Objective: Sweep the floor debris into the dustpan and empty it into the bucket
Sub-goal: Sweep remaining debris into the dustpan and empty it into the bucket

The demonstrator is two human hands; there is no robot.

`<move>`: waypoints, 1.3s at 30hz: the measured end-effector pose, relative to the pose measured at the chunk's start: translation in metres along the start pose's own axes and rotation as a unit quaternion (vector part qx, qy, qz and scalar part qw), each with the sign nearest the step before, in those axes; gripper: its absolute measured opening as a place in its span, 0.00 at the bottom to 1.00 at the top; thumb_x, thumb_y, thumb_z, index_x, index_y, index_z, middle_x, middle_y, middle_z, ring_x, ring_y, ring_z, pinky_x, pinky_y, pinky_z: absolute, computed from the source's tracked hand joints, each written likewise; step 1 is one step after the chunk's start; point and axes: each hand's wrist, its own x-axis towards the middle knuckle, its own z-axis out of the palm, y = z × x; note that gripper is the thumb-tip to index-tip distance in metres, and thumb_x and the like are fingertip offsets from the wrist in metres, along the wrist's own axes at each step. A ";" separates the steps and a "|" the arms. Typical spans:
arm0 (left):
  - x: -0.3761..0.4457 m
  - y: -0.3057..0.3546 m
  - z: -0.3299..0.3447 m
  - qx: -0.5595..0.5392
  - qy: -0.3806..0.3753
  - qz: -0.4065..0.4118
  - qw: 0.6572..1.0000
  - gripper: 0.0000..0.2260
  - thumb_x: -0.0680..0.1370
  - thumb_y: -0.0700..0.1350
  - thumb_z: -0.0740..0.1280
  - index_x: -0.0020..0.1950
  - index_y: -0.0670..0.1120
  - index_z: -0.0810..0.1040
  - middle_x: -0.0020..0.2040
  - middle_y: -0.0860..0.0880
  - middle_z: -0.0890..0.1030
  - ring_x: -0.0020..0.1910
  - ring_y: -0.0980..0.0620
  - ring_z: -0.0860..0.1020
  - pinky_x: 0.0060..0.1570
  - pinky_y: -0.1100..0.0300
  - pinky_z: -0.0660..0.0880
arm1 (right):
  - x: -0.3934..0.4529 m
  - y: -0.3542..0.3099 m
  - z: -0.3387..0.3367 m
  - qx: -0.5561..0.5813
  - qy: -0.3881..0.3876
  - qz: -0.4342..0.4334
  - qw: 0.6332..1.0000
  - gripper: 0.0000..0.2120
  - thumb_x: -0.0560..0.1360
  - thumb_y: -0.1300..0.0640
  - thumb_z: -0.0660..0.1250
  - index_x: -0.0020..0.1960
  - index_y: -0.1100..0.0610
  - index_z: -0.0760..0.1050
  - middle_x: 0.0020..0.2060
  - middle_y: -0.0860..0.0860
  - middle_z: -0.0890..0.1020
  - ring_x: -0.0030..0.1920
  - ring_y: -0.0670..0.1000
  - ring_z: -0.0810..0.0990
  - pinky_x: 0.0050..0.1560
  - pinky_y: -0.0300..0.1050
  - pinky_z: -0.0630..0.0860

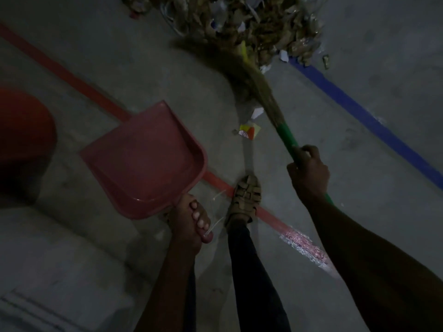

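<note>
My left hand (189, 221) grips the handle of a pink dustpan (146, 161), which hangs above the floor with nothing in its scoop. A grass broom (242, 68) with a green handle (287, 140) is held by my right hand (309, 173); its blurred bristles reach toward a big pile of dry leaves and paper scraps (251, 22) at the top. A small yellow and orange wrapper (249, 131) and a white scrap (257, 112) lie loose near the bristles. The red bucket (24, 137) sits at the left edge, partly cut off.
A red floor line (72, 80) runs diagonally under the dustpan and past my sandalled foot (247, 197). A blue line (359, 113) crosses the grey concrete at the right. A pale raised slab (60, 271) fills the lower left.
</note>
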 end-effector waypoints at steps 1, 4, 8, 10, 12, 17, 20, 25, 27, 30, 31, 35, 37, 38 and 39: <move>-0.001 0.000 0.002 0.006 -0.002 -0.004 1.000 0.16 0.79 0.40 0.57 0.31 0.47 0.63 0.20 0.52 0.62 0.15 0.55 0.60 0.24 0.69 0.54 | 0.009 -0.002 -0.003 0.002 0.020 -0.002 1.000 0.21 0.73 0.60 0.69 0.66 0.53 0.76 0.63 0.55 0.74 0.41 0.60 0.80 0.39 0.55 0.79; -0.001 -0.002 0.007 0.007 -0.004 0.006 1.000 0.15 0.79 0.40 0.57 0.32 0.47 0.62 0.20 0.52 0.62 0.15 0.55 0.60 0.21 0.69 0.55 | 0.021 -0.006 -0.009 0.029 0.062 -0.027 0.997 0.22 0.74 0.60 0.69 0.67 0.53 0.74 0.63 0.55 0.73 0.41 0.56 0.80 0.37 0.52 0.79; -0.001 -0.004 0.015 0.009 -0.007 0.016 1.000 0.15 0.79 0.40 0.57 0.33 0.46 0.62 0.21 0.51 0.62 0.15 0.55 0.60 0.18 0.69 0.58 | 0.000 0.003 -0.006 0.080 0.078 -0.055 0.992 0.23 0.73 0.58 0.71 0.68 0.52 0.74 0.62 0.54 0.74 0.41 0.52 0.80 0.35 0.48 0.78; 0.000 -0.005 0.017 0.016 -0.013 0.020 1.000 0.14 0.79 0.39 0.57 0.33 0.46 0.62 0.21 0.51 0.62 0.15 0.55 0.60 0.18 0.69 0.58 | -0.018 0.010 0.003 0.096 0.061 -0.046 0.992 0.24 0.71 0.58 0.73 0.67 0.53 0.75 0.60 0.54 0.75 0.40 0.51 0.79 0.35 0.46 0.78; 0.000 -0.005 0.019 0.022 -0.020 0.022 0.999 0.14 0.78 0.39 0.57 0.33 0.46 0.62 0.21 0.51 0.63 0.15 0.55 0.60 0.19 0.69 0.59 | -0.039 0.018 0.014 0.104 0.025 -0.032 0.994 0.25 0.70 0.58 0.74 0.66 0.53 0.76 0.59 0.52 0.75 0.40 0.50 0.79 0.35 0.48 0.79; 0.001 -0.007 0.018 0.033 -0.030 0.010 0.999 0.14 0.79 0.40 0.57 0.33 0.46 0.62 0.20 0.52 0.63 0.15 0.55 0.60 0.18 0.69 0.59 | -0.090 0.041 0.040 0.093 -0.082 0.002 0.992 0.26 0.68 0.55 0.74 0.66 0.51 0.77 0.57 0.48 0.75 0.42 0.52 0.80 0.37 0.51 0.80; 0.002 -0.011 0.015 0.033 -0.024 0.003 0.999 0.15 0.80 0.40 0.56 0.33 0.46 0.63 0.19 0.52 0.63 0.14 0.55 0.60 0.17 0.69 0.59 | -0.113 0.050 0.047 0.075 -0.115 0.021 0.990 0.25 0.68 0.53 0.73 0.65 0.50 0.77 0.58 0.47 0.75 0.44 0.50 0.80 0.39 0.52 0.81; 0.004 -0.017 0.012 0.072 -0.016 0.004 0.997 0.15 0.79 0.40 0.57 0.32 0.47 0.63 0.20 0.52 0.63 0.14 0.55 0.60 0.17 0.68 0.59 | -0.107 0.061 0.043 0.043 -0.071 0.089 0.993 0.23 0.70 0.55 0.72 0.65 0.50 0.77 0.59 0.48 0.74 0.41 0.51 0.80 0.36 0.50 0.79; 0.005 -0.018 0.013 0.083 -0.019 0.006 0.996 0.16 0.79 0.40 0.57 0.31 0.47 0.63 0.20 0.52 0.63 0.14 0.55 0.60 0.17 0.69 0.58 | -0.089 0.064 0.037 0.033 -0.039 0.085 0.995 0.22 0.72 0.57 0.71 0.65 0.51 0.75 0.59 0.50 0.74 0.41 0.53 0.80 0.36 0.51 0.79; 0.003 -0.019 0.020 0.097 -0.022 0.007 0.995 0.18 0.80 0.40 0.57 0.29 0.47 0.65 0.19 0.52 0.63 0.14 0.55 0.61 0.17 0.69 0.57 | -0.056 0.063 0.023 0.004 0.017 0.065 0.998 0.22 0.72 0.60 0.69 0.66 0.52 0.73 0.61 0.53 0.73 0.41 0.57 0.79 0.35 0.53 0.79; 0.002 -0.020 0.023 0.105 -0.021 0.008 0.994 0.18 0.80 0.41 0.57 0.29 0.47 0.65 0.19 0.52 0.63 0.14 0.55 0.61 0.17 0.68 0.57 | -0.048 0.062 0.018 -0.003 0.032 0.052 0.998 0.22 0.73 0.61 0.69 0.66 0.53 0.73 0.62 0.54 0.73 0.41 0.57 0.78 0.34 0.52 0.78; 0.001 -0.024 0.031 0.120 -0.015 0.011 0.993 0.16 0.79 0.40 0.58 0.32 0.46 0.63 0.19 0.52 0.63 0.14 0.55 0.60 0.17 0.68 0.57 | -0.039 0.063 0.004 -0.003 0.075 -0.014 0.997 0.22 0.73 0.62 0.69 0.66 0.54 0.74 0.61 0.54 0.75 0.43 0.56 0.78 0.31 0.46 0.74; 0.000 -0.027 0.034 0.120 -0.022 0.015 0.992 0.15 0.79 0.40 0.58 0.32 0.46 0.63 0.19 0.52 0.63 0.14 0.55 0.60 0.17 0.69 0.58 | -0.044 0.063 0.002 0.004 0.092 -0.038 0.995 0.21 0.73 0.62 0.69 0.66 0.54 0.75 0.61 0.54 0.75 0.45 0.55 0.78 0.31 0.45 0.73; -0.001 -0.027 0.035 0.121 -0.027 0.015 0.992 0.15 0.78 0.39 0.58 0.32 0.45 0.63 0.19 0.51 0.63 0.14 0.55 0.60 0.17 0.69 0.58 | -0.048 0.063 0.003 0.014 0.100 -0.040 0.994 0.21 0.74 0.62 0.69 0.66 0.54 0.75 0.61 0.55 0.75 0.45 0.54 0.78 0.30 0.45 0.73; -0.001 -0.027 0.036 0.121 -0.033 0.015 0.992 0.15 0.78 0.39 0.58 0.32 0.45 0.63 0.19 0.51 0.63 0.14 0.55 0.60 0.17 0.69 0.57 | -0.052 0.061 0.003 0.027 0.110 -0.035 0.993 0.21 0.74 0.62 0.69 0.66 0.54 0.74 0.61 0.54 0.75 0.45 0.53 0.78 0.30 0.45 0.73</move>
